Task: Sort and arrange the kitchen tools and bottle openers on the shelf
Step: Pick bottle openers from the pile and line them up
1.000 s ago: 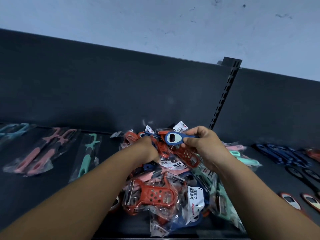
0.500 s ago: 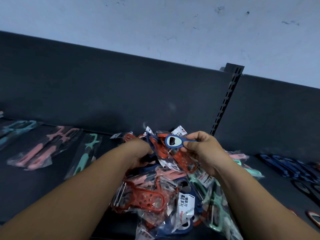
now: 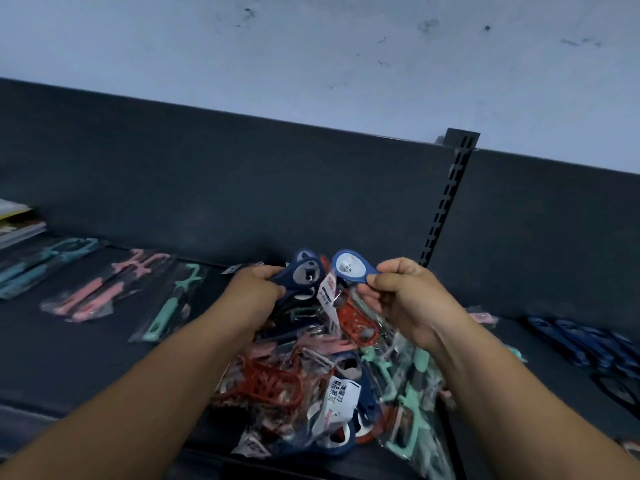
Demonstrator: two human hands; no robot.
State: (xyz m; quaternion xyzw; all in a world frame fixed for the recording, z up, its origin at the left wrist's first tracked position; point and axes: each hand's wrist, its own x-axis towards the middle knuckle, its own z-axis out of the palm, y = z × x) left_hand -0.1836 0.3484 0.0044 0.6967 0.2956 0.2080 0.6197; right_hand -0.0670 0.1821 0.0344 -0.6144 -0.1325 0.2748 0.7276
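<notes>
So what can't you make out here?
All in the head view:
Left hand: how many dark blue openers it grips; they overlap under its fingers.
Pile: its lower layers, covered by packets and forearms.
Blue openers at right: blurred, cut off by the edge.
White patch on the bright blue opener pinched by the right hand: marks too small.
Flat stack: cut off by left edge.

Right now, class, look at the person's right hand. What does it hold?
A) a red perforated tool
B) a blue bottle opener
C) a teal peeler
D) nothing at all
B: the right hand pinches the blue bottle opener by its narrow end, above the pile of packaged tools, while the left hand grips a darker blue opener.
</notes>
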